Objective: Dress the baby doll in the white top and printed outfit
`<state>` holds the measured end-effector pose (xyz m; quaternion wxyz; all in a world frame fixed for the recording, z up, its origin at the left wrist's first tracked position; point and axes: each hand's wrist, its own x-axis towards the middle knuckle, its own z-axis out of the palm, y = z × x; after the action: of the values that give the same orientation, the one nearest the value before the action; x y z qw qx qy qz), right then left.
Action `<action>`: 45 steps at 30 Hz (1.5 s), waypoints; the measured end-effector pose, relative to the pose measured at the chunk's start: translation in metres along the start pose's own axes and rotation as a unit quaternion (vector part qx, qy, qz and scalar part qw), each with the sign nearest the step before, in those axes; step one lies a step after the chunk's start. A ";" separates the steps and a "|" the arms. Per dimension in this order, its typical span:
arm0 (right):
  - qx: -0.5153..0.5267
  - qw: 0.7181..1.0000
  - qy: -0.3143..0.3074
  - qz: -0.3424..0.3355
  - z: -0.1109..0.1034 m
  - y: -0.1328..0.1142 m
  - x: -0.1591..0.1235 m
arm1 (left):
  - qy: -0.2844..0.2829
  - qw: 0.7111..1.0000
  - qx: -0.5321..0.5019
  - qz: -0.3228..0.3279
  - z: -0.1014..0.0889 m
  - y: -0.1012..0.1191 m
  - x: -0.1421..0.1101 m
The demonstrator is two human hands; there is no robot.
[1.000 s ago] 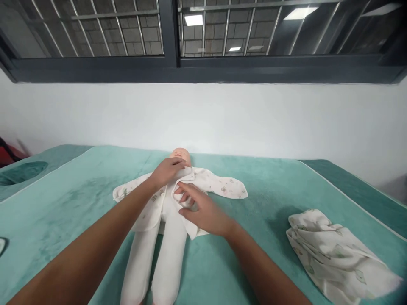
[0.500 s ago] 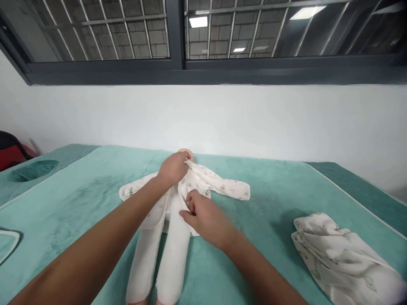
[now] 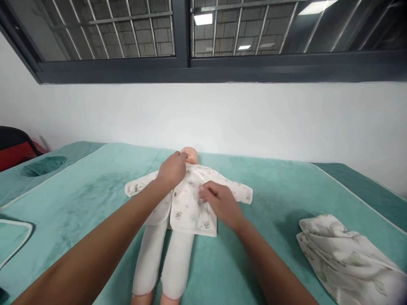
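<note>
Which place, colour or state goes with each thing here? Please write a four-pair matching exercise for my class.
1. patterned cloth
2. window frame
3. leggings
4. left hand

A. plain white, on the legs of the doll
B. close to the doll's chin
C. crumpled, lying apart to the right of the doll
D. dark, above the white wall

Right pairs: 1-C, 2-D, 3-A, 4-B

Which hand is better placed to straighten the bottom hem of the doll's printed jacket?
Probably the right hand: it is beside the front of the jacket, nearer the hem. The left hand is farther up, close to the doll's head.
</note>
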<state>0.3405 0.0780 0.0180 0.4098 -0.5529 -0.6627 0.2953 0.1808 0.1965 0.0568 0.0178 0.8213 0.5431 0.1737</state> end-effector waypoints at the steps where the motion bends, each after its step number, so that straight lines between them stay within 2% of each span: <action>1: -0.077 0.996 0.012 0.038 -0.009 0.012 0.005 | 0.013 0.999 0.036 0.020 0.001 0.003 -0.005; 3: -0.198 0.974 -0.023 0.105 -0.025 0.035 0.012 | 0.036 0.993 0.084 0.077 0.004 0.008 -0.016; 5: -0.256 0.957 -0.033 0.133 -0.036 0.054 0.016 | 0.029 0.986 0.088 0.140 0.010 0.010 -0.024; 7: -0.289 0.947 0.003 0.141 -0.040 0.067 0.018 | 0.000 0.983 0.059 0.172 0.017 0.008 -0.027; 9: -0.312 0.940 0.039 0.137 -0.040 0.073 0.020 | -0.019 0.986 0.029 0.166 0.022 0.001 -0.027; 12: -0.279 0.956 0.035 0.078 -0.033 0.071 0.021 | -0.026 0.990 -0.004 0.139 0.026 -0.009 -0.022; 14: -0.209 0.977 0.024 0.026 -0.025 0.066 0.021 | -0.029 0.991 -0.017 0.128 0.026 -0.013 -0.021; 16: -0.141 0.989 0.050 0.002 -0.019 0.061 0.022 | -0.027 0.993 -0.019 0.112 0.026 -0.014 -0.022; 20: -0.132 0.978 0.161 -0.010 -0.017 0.062 0.025 | 0.010 0.996 0.012 0.092 0.025 -0.012 -0.030; 24: -0.120 0.977 0.173 -0.030 -0.021 0.066 0.026 | 0.048 0.990 0.046 0.121 0.023 -0.014 -0.031; 26: -0.078 0.984 0.155 -0.034 -0.020 0.061 0.024 | 0.047 0.992 0.037 0.109 0.020 -0.018 -0.027; 27: -0.062 0.990 0.125 -0.033 -0.019 0.057 0.022 | 0.045 0.994 0.023 0.092 0.019 -0.021 -0.025; 29: -0.043 0.999 0.015 -0.023 -0.015 0.046 0.016 | 0.043 0.997 -0.028 0.053 0.017 -0.028 -0.024; 31: -0.045 0.992 -0.115 -0.010 -0.010 0.036 0.010 | 0.058 0.994 -0.091 0.010 0.017 -0.039 -0.029; 33: -0.054 0.983 -0.178 -0.002 -0.004 0.028 0.004 | 0.086 0.986 -0.134 -0.051 0.018 -0.053 -0.040; 35: -0.051 0.980 -0.194 0.004 0.003 0.021 0.001 | 0.087 0.977 -0.144 -0.130 0.020 -0.069 -0.057; 37: -0.020 0.977 -0.213 0.010 0.008 0.017 -0.001 | 0.039 0.972 -0.145 -0.183 0.024 -0.083 -0.073; 39: 0.018 0.974 -0.227 0.013 0.011 0.013 -0.001 | -0.021 0.969 -0.165 -0.180 0.026 -0.091 -0.085; 41: 0.042 0.978 -0.202 0.013 0.012 0.011 -0.001 | -0.042 0.968 -0.196 -0.148 0.027 -0.091 -0.090; 43: 0.056 0.985 -0.164 0.009 0.012 0.011 0.000 | -0.023 0.966 -0.218 -0.135 0.023 -0.083 -0.090; 45: 0.069 0.987 -0.148 0.006 0.009 0.012 0.000 | 0.016 0.957 -0.248 -0.147 0.016 -0.074 -0.086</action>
<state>0.3388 0.0812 0.0039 0.3426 -0.4772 -0.6909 0.4214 0.0903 0.1521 0.0033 0.2376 0.6992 0.5982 0.3111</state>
